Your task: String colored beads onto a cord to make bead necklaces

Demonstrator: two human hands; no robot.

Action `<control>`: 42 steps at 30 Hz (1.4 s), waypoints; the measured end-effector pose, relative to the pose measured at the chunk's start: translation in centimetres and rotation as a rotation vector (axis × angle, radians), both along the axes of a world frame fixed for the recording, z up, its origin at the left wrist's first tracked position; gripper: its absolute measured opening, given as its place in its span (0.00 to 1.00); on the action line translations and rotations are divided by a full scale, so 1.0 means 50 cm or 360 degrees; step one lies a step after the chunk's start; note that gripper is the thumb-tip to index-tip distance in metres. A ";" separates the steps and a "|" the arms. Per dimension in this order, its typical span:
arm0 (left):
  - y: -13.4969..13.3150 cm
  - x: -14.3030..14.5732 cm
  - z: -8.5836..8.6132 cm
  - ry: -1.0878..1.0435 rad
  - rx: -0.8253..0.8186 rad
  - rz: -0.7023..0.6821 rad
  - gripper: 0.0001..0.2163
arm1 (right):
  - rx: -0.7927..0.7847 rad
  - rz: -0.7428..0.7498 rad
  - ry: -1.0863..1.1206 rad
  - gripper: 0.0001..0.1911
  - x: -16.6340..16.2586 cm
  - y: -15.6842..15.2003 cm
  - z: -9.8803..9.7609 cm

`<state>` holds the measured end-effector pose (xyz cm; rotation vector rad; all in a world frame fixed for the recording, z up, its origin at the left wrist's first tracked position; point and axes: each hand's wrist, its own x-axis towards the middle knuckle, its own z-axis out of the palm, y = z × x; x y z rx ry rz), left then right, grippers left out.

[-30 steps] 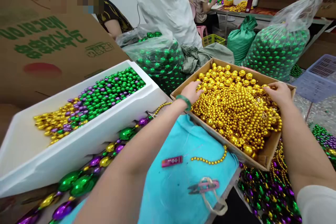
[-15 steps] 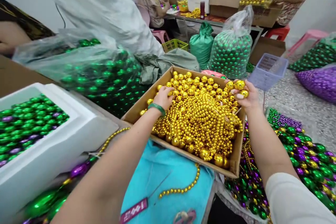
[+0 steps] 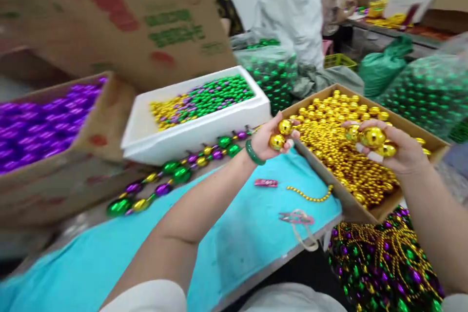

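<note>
My left hand (image 3: 263, 140), a green bangle at its wrist, is closed around two large gold beads (image 3: 278, 142), palm up, above the blue cloth (image 3: 234, 224). Over the right part of a shallow cardboard tray (image 3: 353, 204), my right hand (image 3: 407, 148) grips several large gold beads (image 3: 375, 137). Loose gold balls and heaped small-bead gold strands fill that tray. On the cloth lie a short gold bead strand (image 3: 310, 199), a small pink label (image 3: 265, 183) and pink-handled snips (image 3: 297, 217). A green, purple and gold bead garland (image 3: 181, 173) runs along the cloth's far edge.
Behind the garland stands a white foam box (image 3: 204, 130) of mixed beads. A cardboard box (image 3: 98, 122) of purple beads is at left. Clear bags of green beads (image 3: 420, 100) stand behind the tray. Bead strands (image 3: 387, 263) hang at lower right. Co-workers sit farther back.
My left hand has left the tray, moved over the cloth and now holds two gold beads. My right hand still grips gold beads. The view has swung left, bringing in the purple-bead box.
</note>
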<state>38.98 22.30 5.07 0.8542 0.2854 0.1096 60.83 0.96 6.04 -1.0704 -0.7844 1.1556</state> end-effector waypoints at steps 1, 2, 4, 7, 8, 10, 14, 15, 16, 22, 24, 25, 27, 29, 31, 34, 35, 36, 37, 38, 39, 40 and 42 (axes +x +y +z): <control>-0.002 -0.050 -0.003 -0.0020 0.0022 0.0061 0.25 | -0.0030 0.0122 0.0014 0.16 -0.053 0.027 0.001; -0.002 -0.103 -0.008 -0.0025 0.0064 0.0131 0.25 | -0.0063 0.0226 0.0021 0.16 -0.110 0.057 -0.003; 0.001 -0.217 -0.025 0.0057 0.0235 0.0305 0.27 | -0.0108 0.0372 -0.0004 0.16 -0.231 0.123 -0.027; 0.014 -0.402 -0.072 0.0603 0.0822 0.0710 0.24 | -0.0134 0.0500 -0.0209 0.17 -0.433 0.222 -0.089; 0.020 -0.463 -0.093 0.0896 0.1111 0.0870 0.21 | -0.0133 0.0559 -0.0340 0.17 -0.503 0.251 -0.113; 0.029 -0.573 -0.135 0.1464 0.1644 0.1125 0.14 | -0.0081 0.0655 -0.0725 0.17 -0.639 0.300 -0.161; 0.037 -0.702 -0.208 0.1828 0.1892 0.1338 0.11 | 0.0378 0.0635 -0.1679 0.15 -0.841 0.363 -0.240; 0.037 -0.715 -0.221 0.1826 0.1881 0.1380 0.11 | 0.0400 0.0658 -0.1864 0.17 -0.871 0.371 -0.253; 0.036 -0.722 -0.232 0.1827 0.1887 0.1422 0.12 | 0.0385 0.0675 -0.2031 0.18 -0.892 0.377 -0.264; 0.023 -0.723 -0.279 0.1775 0.1902 0.1581 0.15 | 0.0247 0.0650 -0.2760 0.23 -0.919 0.385 -0.288; 0.017 -0.723 -0.290 0.1756 0.1888 0.1621 0.17 | 0.0282 0.0626 -0.2829 0.24 -0.920 0.384 -0.287; 0.013 -0.724 -0.293 0.1751 0.1876 0.1640 0.17 | 0.0299 0.0616 -0.2837 0.24 -0.921 0.383 -0.286; 0.003 -0.732 -0.287 0.1748 0.1866 0.1659 0.18 | 0.0334 0.0604 -0.2824 0.26 -0.923 0.381 -0.281; -0.005 -0.749 -0.257 0.1719 0.1943 0.1660 0.19 | 0.0379 0.0582 -0.2785 0.26 -0.921 0.379 -0.275; 0.002 -0.780 -0.195 0.1618 0.2162 0.1669 0.20 | 0.0429 0.0517 -0.2725 0.27 -0.911 0.382 -0.268; 0.074 -0.852 -0.052 0.1388 0.2603 0.1759 0.18 | 0.0519 0.0409 -0.2604 0.26 -0.883 0.402 -0.250; 0.117 -0.880 0.000 0.1357 0.2690 0.1808 0.17 | 0.0548 0.0384 -0.2558 0.25 -0.872 0.414 -0.241; 0.169 -0.909 0.047 0.1358 0.2721 0.1872 0.17 | 0.0574 0.0363 -0.2509 0.24 -0.863 0.427 -0.231; 0.227 -0.937 0.088 0.1405 0.2674 0.1927 0.17 | 0.0598 0.0342 -0.2455 0.22 -0.856 0.441 -0.219; 0.288 -0.963 0.119 0.1512 0.2556 0.1905 0.17 | 0.0619 0.0320 -0.2400 0.21 -0.851 0.456 -0.207; 0.347 -0.985 0.140 0.1673 0.2364 0.1747 0.18 | 0.0636 0.0300 -0.2344 0.20 -0.848 0.471 -0.194; 0.403 -1.004 0.150 0.1834 0.2126 0.1487 0.21 | 0.0650 0.0296 -0.2293 0.19 -0.847 0.486 -0.180; 0.492 -1.028 0.144 0.1906 0.1856 0.1199 0.23 | 0.0692 0.0318 -0.2207 0.18 -0.848 0.515 -0.151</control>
